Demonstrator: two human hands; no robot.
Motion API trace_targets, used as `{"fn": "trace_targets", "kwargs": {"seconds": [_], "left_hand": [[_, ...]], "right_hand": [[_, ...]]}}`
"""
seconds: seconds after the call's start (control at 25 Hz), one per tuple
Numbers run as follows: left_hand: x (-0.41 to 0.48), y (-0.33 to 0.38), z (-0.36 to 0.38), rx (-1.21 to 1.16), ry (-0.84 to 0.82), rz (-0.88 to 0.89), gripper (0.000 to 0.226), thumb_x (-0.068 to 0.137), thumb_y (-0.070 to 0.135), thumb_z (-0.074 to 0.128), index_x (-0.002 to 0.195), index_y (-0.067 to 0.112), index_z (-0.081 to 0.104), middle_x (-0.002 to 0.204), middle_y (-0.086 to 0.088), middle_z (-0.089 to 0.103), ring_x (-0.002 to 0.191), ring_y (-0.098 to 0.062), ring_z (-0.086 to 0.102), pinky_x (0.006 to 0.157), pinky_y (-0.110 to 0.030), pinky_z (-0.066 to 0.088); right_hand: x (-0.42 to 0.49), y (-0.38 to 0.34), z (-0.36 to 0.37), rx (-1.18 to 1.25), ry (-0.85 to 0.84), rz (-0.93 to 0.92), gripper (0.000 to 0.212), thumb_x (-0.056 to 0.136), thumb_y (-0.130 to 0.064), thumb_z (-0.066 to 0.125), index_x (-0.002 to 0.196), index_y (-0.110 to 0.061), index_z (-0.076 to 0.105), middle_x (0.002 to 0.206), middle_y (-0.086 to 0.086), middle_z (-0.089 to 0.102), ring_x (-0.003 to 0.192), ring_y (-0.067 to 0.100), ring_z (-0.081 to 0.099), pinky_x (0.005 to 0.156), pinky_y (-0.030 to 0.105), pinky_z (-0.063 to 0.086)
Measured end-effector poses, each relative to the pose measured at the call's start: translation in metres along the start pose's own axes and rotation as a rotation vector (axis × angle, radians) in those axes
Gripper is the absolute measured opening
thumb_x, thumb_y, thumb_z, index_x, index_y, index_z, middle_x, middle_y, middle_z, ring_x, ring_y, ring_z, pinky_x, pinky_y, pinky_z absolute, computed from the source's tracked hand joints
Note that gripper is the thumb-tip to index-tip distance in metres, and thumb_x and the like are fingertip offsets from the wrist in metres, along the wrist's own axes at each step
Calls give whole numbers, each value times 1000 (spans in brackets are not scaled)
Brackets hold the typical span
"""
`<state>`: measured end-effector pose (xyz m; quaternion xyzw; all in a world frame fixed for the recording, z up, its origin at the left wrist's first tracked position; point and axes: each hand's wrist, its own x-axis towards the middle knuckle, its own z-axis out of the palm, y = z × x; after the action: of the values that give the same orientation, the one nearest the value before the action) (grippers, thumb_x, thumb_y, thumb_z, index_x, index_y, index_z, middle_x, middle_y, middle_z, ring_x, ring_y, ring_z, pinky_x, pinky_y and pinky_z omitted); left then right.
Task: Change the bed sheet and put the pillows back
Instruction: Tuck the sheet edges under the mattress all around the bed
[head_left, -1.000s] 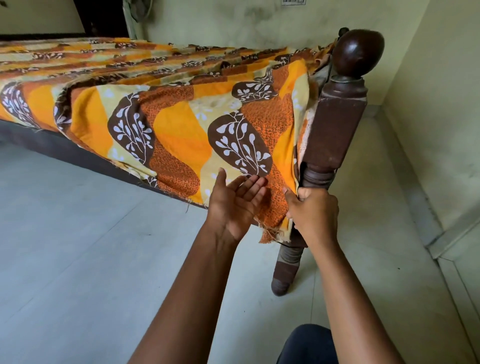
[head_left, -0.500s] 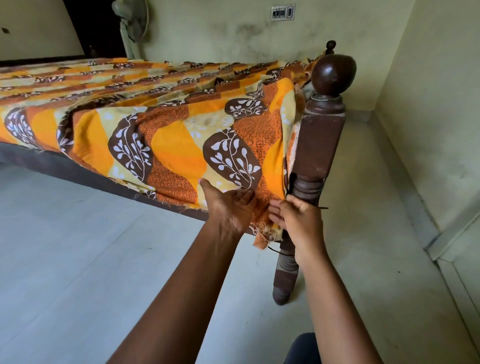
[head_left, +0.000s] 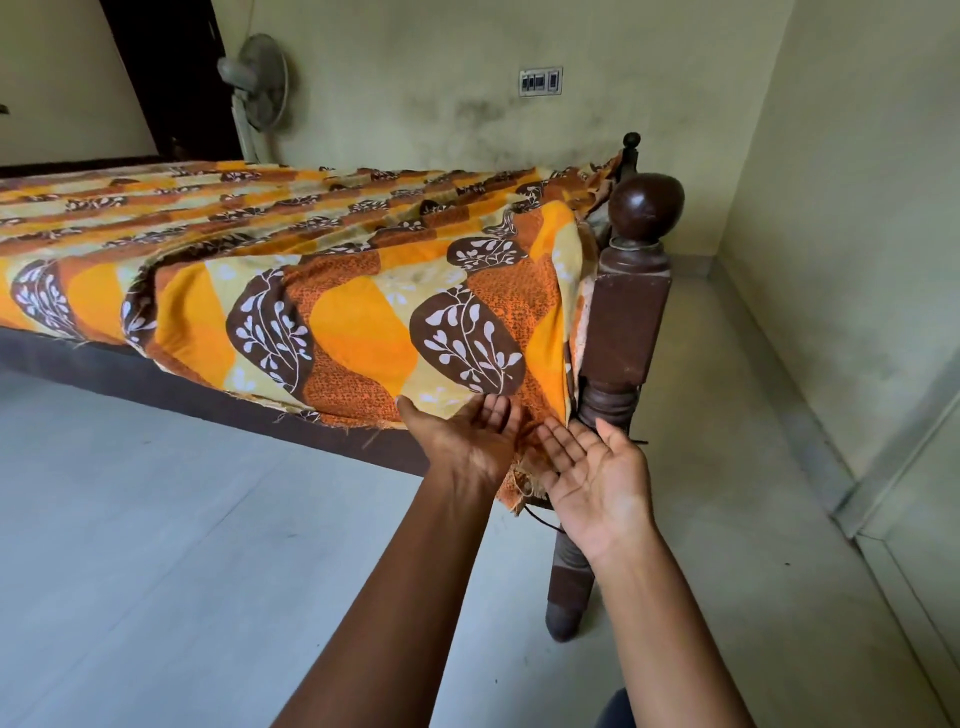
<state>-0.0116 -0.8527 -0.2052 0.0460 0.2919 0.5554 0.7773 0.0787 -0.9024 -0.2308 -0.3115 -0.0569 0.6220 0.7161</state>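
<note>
An orange, yellow and brown leaf-print bed sheet (head_left: 332, 291) covers the bed and hangs over its near side. Its frayed corner droops beside the dark wooden bedpost (head_left: 626, 322). My left hand (head_left: 467, 441) is palm up with straight fingers, fingertips touching the sheet's lower hem. My right hand (head_left: 592, 478) is also palm up and flat, fingertips at the hanging corner next to the post. Neither hand grips the cloth. No pillows are in view.
The dark bed frame rail (head_left: 156, 379) runs below the sheet. A pedestal fan (head_left: 257, 93) stands at the back wall, near a dark doorway. A switch panel (head_left: 540, 81) is on the wall. Pale floor lies on the left and right of the post.
My right hand has let go of the sheet corner and turned palm up. My left hand has opened flat under the hem. The view has pulled back and tilted up.
</note>
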Motion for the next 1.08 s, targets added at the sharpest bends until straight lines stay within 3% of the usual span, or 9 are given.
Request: {"fn": "trace_targets", "kwargs": {"seconds": [0.12,0.36,0.48,0.6,0.76,0.96,1.08], "left_hand": [[4,5,-9,-5,-96,-5,92,84,73,19,122,-4,49,119,-20,55,117,-30,52,102,-41,38],[11,10,-18,29,-191,-27,84,87,67,25,126,-3,47,123,-21,52,128,-32,42,113,-44,27],[14,8,-18,-3,-215,-31,80,88,64,27,128,-3,43,141,-21,40,135,-32,34,114,-43,25],[19,9,-23,-34,-211,-43,89,87,67,26,141,-4,27,148,-21,30,138,-33,29,114,-45,22],[27,10,-22,-35,-225,-28,93,85,70,23,147,2,11,152,-21,20,140,-35,23,113,-47,20],[32,11,-26,-78,-228,-32,90,87,67,24,147,2,10,151,-24,20,140,-37,21,114,-46,19],[33,14,-28,-103,-226,-24,88,87,66,22,146,0,15,148,-27,24,138,-39,26,112,-46,22]], "right_hand": [[1,6,20,101,29,-69,47,101,-27,26,142,-3,31,144,13,39,135,23,37,108,41,33],[31,25,48,340,88,-191,47,100,-26,25,141,-3,32,150,9,31,141,20,25,115,34,19],[45,25,49,333,93,-212,44,100,-24,26,136,-3,40,145,12,39,137,23,32,114,34,21],[25,28,34,211,142,-184,40,99,-13,31,136,0,40,143,14,42,133,23,40,109,33,30],[-13,38,9,131,176,-197,37,98,-5,37,134,-4,44,130,13,54,108,19,57,94,30,44],[12,24,30,235,163,-93,42,100,-16,29,137,3,36,140,18,43,134,27,39,112,37,30],[38,26,46,360,130,-104,39,100,-18,26,128,1,47,141,17,44,133,27,39,114,38,26]]}}
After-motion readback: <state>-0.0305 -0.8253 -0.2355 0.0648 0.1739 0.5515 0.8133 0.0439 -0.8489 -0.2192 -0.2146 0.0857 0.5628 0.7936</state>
